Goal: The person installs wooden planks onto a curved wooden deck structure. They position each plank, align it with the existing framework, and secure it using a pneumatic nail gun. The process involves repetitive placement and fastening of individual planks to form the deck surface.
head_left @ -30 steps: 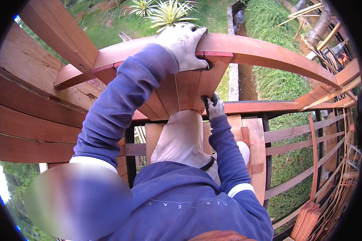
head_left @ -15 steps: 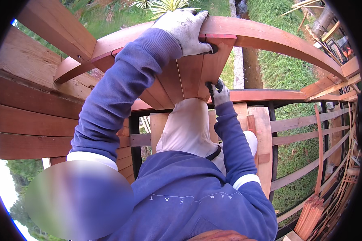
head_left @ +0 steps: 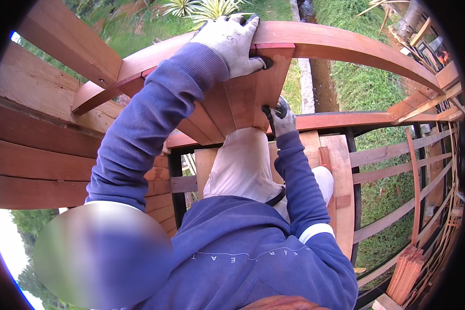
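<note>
My left hand (head_left: pixel 230 45), in a white glove with dark fingertips, lies over a curved reddish wooden rail (head_left: pixel 341 44). Its fingers wrap over the top, and the thumb presses on the upper end of an upright wooden board (head_left: pixel 273 72). Lower down, my gloved right hand (head_left: pixel 282 120) grips that board's right edge near its bottom, fingers bent around it. To its left, more upright boards (head_left: pixel 219 111) stand side by side, partly hidden by my left forearm. The boards run from the curved rail down toward a straight lower rail (head_left: pixel 341 121).
Horizontal planks (head_left: pixel 41 155) form a wall at left, beneath a thick slanted beam (head_left: pixel 72 41). Dark posts and slats (head_left: pixel 387 155) stand at right, with a bundle of wood strips (head_left: pixel 405 271) nearby. Grass (head_left: pixel 356 85) and a narrow water channel (head_left: pixel 323 85) lie beyond the rail.
The gripped board has shifted slightly left along the rail, and the thin gap between boards has narrowed. My left hand has moved a little left too. My right hand's fingers have shifted on the edge.
</note>
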### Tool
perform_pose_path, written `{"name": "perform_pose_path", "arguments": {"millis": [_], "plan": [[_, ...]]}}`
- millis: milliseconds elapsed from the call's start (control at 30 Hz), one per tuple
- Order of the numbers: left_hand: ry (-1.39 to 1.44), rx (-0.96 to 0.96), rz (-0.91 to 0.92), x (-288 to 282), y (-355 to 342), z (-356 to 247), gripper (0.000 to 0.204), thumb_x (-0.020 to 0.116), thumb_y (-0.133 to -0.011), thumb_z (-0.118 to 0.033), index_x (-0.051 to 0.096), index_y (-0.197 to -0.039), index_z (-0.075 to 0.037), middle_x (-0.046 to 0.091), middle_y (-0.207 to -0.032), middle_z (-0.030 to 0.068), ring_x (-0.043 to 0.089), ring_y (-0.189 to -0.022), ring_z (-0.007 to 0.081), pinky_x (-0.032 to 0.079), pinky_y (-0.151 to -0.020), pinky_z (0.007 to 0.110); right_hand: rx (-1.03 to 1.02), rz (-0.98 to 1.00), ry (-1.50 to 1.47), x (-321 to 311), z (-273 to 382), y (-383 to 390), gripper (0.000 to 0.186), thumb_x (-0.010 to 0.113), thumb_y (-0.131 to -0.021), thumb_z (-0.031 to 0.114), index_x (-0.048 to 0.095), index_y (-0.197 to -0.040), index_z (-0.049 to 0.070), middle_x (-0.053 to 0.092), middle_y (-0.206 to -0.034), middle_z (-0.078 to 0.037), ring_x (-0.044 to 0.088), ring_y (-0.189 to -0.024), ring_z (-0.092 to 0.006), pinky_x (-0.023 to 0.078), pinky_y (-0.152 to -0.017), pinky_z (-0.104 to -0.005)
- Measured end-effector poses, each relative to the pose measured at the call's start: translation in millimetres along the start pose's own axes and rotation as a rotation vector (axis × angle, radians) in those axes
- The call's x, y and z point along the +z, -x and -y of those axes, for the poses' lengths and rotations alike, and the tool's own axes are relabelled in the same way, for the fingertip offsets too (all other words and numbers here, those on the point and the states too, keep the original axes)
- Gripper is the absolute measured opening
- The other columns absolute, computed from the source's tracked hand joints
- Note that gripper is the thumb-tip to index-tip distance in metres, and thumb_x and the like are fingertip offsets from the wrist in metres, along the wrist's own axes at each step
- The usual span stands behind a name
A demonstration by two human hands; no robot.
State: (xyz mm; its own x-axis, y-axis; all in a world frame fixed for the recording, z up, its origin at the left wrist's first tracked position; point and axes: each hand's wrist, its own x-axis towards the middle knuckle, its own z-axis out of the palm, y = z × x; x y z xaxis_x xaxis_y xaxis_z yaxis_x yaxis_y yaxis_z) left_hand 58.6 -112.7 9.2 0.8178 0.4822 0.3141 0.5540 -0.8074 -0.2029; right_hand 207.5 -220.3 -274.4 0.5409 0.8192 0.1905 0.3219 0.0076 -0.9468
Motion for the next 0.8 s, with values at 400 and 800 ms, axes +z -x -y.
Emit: {"name": "perform_pose_path", "arguments": {"millis": [400,800], "plan": [[0.010,0.007,0.011,-0.9,0.5,-1.0,0.087,0.067,-0.077,-0.046,0.034,-0.144,-0.002,0.049,-0.132,0.0232,0.047,-0.123,0.0374,0.038,-0.105,0.042,0.020,-0.105,-0.113,-8.6,6.2,16.1,0.057,0.074,-0.081,0.025,0.053,-0.129,0.004,0.066,-0.105,-0.014,0.063,-0.100,-0.0251,0.050,-0.088,-0.0361],[0.112,-0.072,0.130,-35.2,-1.9,-14.3,0.082,0.071,-0.074,-0.042,0.041,-0.137,0.001,0.054,-0.124,0.0257,0.054,-0.113,0.0402,0.042,-0.099,0.043,0.155,-0.310,-0.154,-134.8,-28.9,135.8,0.045,0.059,-0.088,0.001,0.050,-0.132,0.003,0.061,-0.113,-0.011,0.062,-0.098,-0.0176,0.050,-0.089,-0.0315]]}}
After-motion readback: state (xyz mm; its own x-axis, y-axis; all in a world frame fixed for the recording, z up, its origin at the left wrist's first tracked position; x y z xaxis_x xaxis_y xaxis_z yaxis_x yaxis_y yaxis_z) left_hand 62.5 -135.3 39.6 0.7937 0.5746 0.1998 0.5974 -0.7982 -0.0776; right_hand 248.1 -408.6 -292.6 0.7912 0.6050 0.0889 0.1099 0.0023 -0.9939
